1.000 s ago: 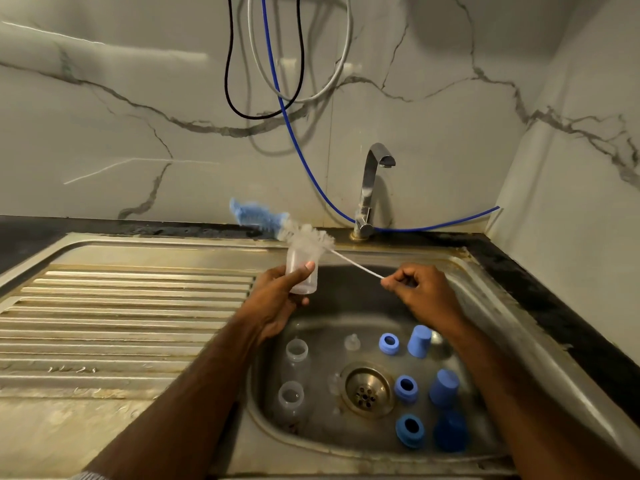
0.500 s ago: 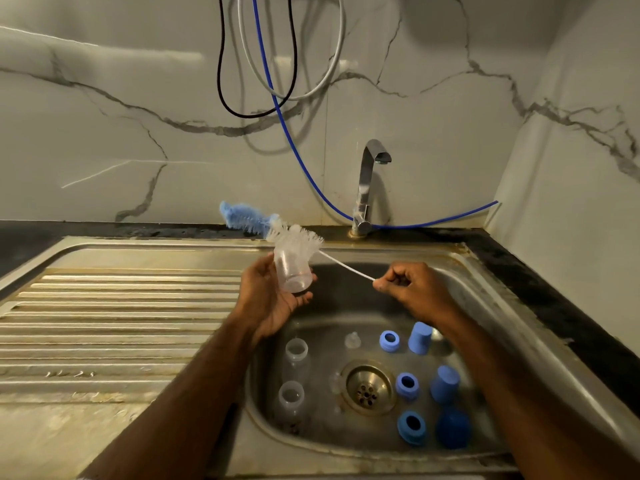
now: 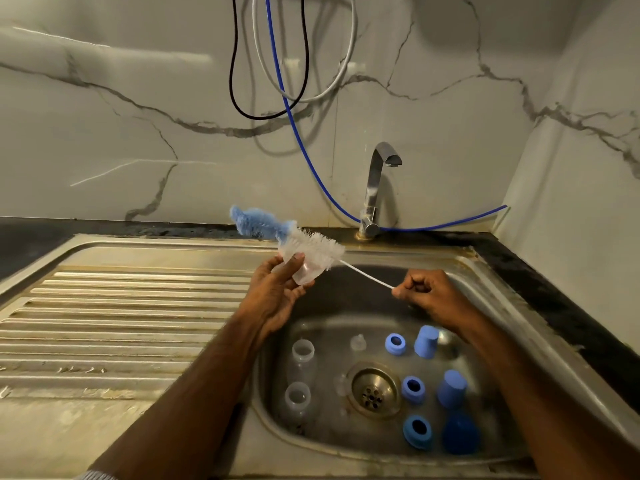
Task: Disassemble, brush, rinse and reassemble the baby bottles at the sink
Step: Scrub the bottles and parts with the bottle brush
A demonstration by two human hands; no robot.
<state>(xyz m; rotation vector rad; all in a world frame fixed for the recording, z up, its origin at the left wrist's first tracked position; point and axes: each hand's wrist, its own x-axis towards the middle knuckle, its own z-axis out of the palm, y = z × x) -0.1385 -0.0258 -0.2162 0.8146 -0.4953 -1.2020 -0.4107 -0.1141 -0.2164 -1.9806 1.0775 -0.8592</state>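
Since a moment ago I've tipped the clear cup (image 3: 304, 270) further over, and the brush (image 3: 311, 247) lies across its mouth. My left hand (image 3: 277, 296) curls round the cup above the sink (image 3: 485, 271). My right hand (image 3: 429, 294) pinches the brush's thin white handle. Below in the basin lie clear bottles (image 3: 303, 355), blue rings (image 3: 413, 389) and blue caps (image 3: 452, 388).
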